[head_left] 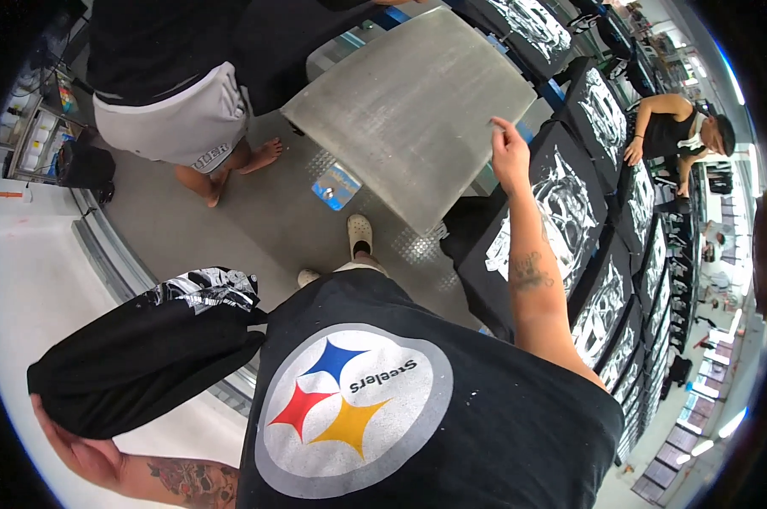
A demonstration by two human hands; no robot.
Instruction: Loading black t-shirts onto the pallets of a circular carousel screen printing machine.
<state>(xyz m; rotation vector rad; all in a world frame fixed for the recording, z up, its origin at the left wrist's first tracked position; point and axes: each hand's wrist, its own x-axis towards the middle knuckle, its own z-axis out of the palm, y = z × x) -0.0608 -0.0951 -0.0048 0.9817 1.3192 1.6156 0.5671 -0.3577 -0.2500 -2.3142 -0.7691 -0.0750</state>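
Note:
At the lower left, my left hand [86, 454] holds a folded black T-shirt bundle [146, 356] from below. White print shows at the bundle's far end, and most of my fingers are hidden under the cloth. My right hand [510, 157] is over the right edge of a bare grey printing platen [417, 102]. Its index finger is stretched out and the other fingers are curled, with nothing visible in them. Whether the fingertip touches the platen I cannot tell. Beside my right forearm lies a black T-shirt [561, 212] with a white print, spread on another platen.
More printed black shirts [599, 119] on platens run along the right. A co-worker [680, 127] leans over them at the far right. Another person in grey shorts [180, 119] stands barefoot at upper left. A blue-and-yellow sheet [336, 187] lies on the floor by a white surface [27, 280].

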